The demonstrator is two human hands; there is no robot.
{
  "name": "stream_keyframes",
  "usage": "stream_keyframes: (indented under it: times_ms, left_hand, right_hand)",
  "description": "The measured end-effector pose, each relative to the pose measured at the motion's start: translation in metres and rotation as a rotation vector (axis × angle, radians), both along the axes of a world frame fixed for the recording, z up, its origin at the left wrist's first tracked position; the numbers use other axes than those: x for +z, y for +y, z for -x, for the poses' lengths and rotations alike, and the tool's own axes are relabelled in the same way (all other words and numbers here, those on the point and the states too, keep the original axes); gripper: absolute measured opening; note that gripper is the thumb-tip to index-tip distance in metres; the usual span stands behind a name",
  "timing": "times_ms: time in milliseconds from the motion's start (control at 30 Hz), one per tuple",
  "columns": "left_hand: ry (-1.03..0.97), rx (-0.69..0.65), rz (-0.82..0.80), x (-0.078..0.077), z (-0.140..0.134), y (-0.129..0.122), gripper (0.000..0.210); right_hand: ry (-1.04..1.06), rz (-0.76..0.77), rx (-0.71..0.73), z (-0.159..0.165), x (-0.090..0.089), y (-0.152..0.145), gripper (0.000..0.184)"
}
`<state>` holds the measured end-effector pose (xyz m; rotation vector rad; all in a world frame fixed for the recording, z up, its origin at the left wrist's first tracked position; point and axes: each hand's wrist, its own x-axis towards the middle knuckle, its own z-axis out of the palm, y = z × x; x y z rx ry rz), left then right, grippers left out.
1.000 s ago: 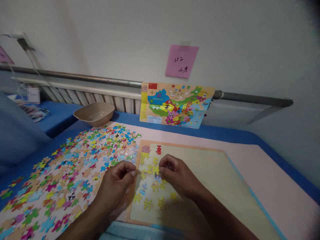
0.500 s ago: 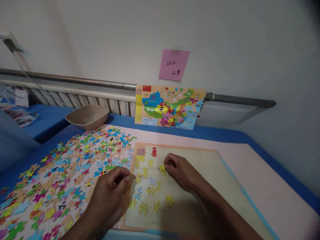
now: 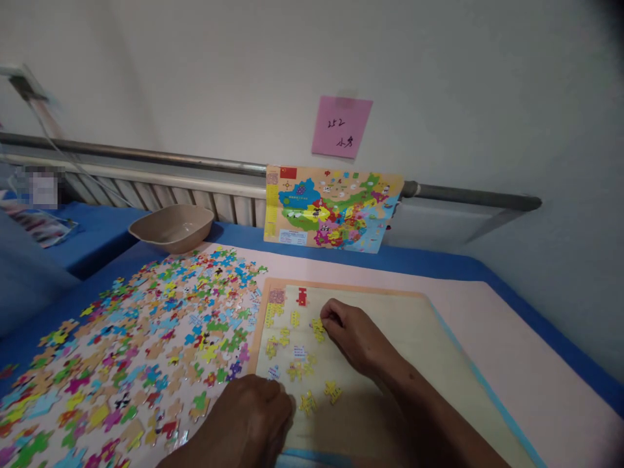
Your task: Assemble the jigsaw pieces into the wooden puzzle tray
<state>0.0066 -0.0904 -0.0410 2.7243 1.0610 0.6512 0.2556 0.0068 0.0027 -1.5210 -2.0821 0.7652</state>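
Note:
My right hand [image 3: 353, 335] is over the upper middle of the puzzle board [image 3: 390, 390], thumb and forefinger pinched at the edge of a yellow puzzle piece [image 3: 318, 329]. At the board's lower left, my left hand [image 3: 253, 416] is turned knuckles up with its fingers curled down; what lies under them is hidden. Between the hands are loose yellow pieces [image 3: 333, 392], a white piece with blue print [image 3: 299, 352] and another printed piece [image 3: 273, 372]. A red piece [image 3: 302, 297] lies near the top edge. Joined pieces [image 3: 276, 297] fill the upper left corner.
Many mixed puzzle pieces [image 3: 141, 338] spread over the pink sheet [image 3: 507, 331] to the left. A beige bowl [image 3: 173, 229] stands behind them. A map picture [image 3: 334, 208] leans against the rail [image 3: 468, 195], below a pink note [image 3: 341, 127] on the wall.
My left hand has moved down and right onto the board's lower left corner, turning palm down and covering yellow pieces there. My right hand stays pinched in nearly the same place.

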Motion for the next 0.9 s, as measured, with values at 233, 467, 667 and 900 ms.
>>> stream_keyframes:
  times_ms: [233, 467, 667, 900]
  left_hand:
    - [0.009, -0.014, 0.044, 0.016, 0.007, 0.003, 0.024]
    - [-0.083, 0.035, 0.115, 0.025, 0.014, 0.006, 0.023]
    - [-0.115, -0.097, 0.14, 0.033, -0.001, 0.001, 0.019]
    - [-0.126, -0.056, 0.116, 0.036, 0.004, 0.005, 0.024]
  right_hand:
    - [-0.012, -0.016, -0.014, 0.001, 0.001, -0.001, 0.011]
    - [0.018, 0.008, -0.012, 0.0, 0.0, -0.001, 0.011]
    - [0.057, 0.021, -0.008, -0.003, -0.004, 0.003, 0.009]
    - [0.075, 0.044, 0.002, -0.003, -0.005, 0.004, 0.009]
